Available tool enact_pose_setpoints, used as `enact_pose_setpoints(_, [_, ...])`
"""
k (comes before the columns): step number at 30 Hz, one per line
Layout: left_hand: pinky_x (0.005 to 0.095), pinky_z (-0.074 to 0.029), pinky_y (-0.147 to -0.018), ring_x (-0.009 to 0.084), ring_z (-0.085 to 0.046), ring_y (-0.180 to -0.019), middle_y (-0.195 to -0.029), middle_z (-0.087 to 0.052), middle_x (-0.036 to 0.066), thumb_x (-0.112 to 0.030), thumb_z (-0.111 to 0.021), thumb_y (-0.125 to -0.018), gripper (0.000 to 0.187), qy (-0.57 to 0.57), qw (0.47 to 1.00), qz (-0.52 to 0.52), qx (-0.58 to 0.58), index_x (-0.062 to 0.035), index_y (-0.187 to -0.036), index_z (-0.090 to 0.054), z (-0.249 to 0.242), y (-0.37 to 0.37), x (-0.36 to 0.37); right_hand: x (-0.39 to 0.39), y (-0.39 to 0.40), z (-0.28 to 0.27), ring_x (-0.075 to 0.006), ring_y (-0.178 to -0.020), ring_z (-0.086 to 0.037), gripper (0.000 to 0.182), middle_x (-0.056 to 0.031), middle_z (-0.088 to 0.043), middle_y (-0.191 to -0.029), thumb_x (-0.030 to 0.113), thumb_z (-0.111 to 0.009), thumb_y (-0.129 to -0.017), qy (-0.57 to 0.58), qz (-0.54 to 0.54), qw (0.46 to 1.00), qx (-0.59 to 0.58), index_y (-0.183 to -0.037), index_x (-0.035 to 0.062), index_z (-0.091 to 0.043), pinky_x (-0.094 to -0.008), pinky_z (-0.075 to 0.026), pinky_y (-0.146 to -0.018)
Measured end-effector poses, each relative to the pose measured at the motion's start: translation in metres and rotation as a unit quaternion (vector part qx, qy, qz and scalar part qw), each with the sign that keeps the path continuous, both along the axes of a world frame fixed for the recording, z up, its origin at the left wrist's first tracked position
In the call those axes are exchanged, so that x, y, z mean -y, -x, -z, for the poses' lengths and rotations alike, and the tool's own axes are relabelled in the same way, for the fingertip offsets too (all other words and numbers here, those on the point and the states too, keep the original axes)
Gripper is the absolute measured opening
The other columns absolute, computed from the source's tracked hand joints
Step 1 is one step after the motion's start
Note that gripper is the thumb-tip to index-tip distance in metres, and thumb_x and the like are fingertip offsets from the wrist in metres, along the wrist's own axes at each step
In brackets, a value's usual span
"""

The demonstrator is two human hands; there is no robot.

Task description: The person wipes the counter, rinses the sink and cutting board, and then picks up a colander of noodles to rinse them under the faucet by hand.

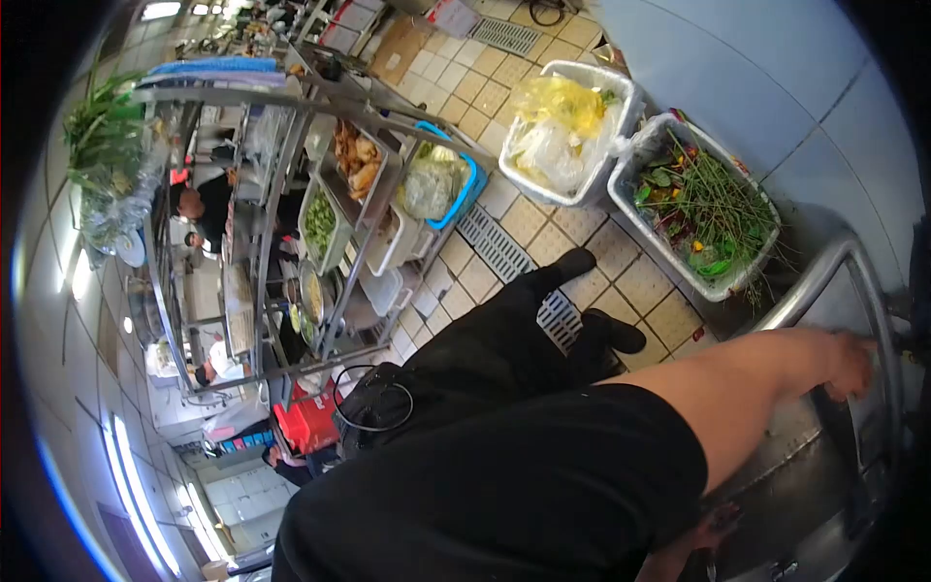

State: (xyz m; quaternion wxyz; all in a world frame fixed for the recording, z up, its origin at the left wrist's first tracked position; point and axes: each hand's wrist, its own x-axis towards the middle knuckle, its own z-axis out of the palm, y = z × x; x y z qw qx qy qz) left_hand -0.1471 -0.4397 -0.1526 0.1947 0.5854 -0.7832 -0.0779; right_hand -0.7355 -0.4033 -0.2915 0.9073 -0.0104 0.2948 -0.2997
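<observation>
The view is tilted on its side. My right arm, bare below a black short sleeve, stretches across the lower right. At its end, my right hand [850, 367] has its fingers curled beside a dark strip; what they grip is hidden. A bent metal tube rail [810, 286] arches around that hand. Lower down, partly covered by the sleeve, my left hand [716, 529] shows dimly over a wet metal surface [761, 475]. Its fingers are too shaded to read, and a small dark object is close to it.
A white bin [630, 194] of stems and leaves stands beside another white bin [519, 175] with plastic bags. Left, a metal rack [276, 223] carries food trays. Black-clad legs [504, 320] extend over the tiled floor [529, 218] and drain grate [493, 242]. Several people are beyond the rack.
</observation>
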Motion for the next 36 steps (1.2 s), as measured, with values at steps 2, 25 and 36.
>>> enact_pose_setpoints(2, [0.0510, -0.021, -0.115, 0.0290, -0.046, -0.127, -0.133, -0.054, 0.006, -0.039, -0.060, -0.082, 0.046, 0.046, 0.992, -0.027, -0.111, -0.0190, -0.123, -0.059, -0.006, 0.013, -0.041, 0.007, -0.014, -0.007, -0.0302, -0.121, -0.049, 0.040, -0.0196, -0.051, -0.130, 0.014, -0.049, -0.095, 0.367, -0.070, 0.834, -0.406, -0.129, -0.0058, -0.048, -0.0461, -0.044, -0.100])
enact_pose_setpoints(25, [0.0424, -0.054, -0.081, 0.0355, -0.067, -0.090, -0.092, -0.070, 0.019, -0.021, -0.059, -0.079, 0.022, -0.091, 0.179, -0.962, -0.184, -0.0070, -0.088, -0.073, 0.010, 0.085, -0.922, -0.112, -0.308, -0.061, -0.0272, -0.109, -0.052, 0.035, -0.0164, -0.054, -0.118, 0.017, -0.052, -0.094, 0.478, -0.318, 0.668, -0.473, -0.123, -0.0029, -0.051, -0.0417, -0.046, -0.089])
enact_pose_setpoints(36, [0.0307, -0.053, -0.061, 0.0162, -0.061, -0.072, -0.076, -0.061, 0.005, -0.019, -0.061, -0.087, 0.017, 0.206, 0.064, -0.909, -0.358, -0.0036, -0.095, -0.062, 0.105, 0.175, -1.131, -0.205, -0.368, -0.118, -0.0257, -0.103, -0.053, 0.033, -0.0147, -0.055, -0.113, 0.019, -0.054, -0.094, 0.523, -0.410, 0.595, -0.453, -0.120, -0.0014, -0.052, -0.0398, -0.047, -0.084])
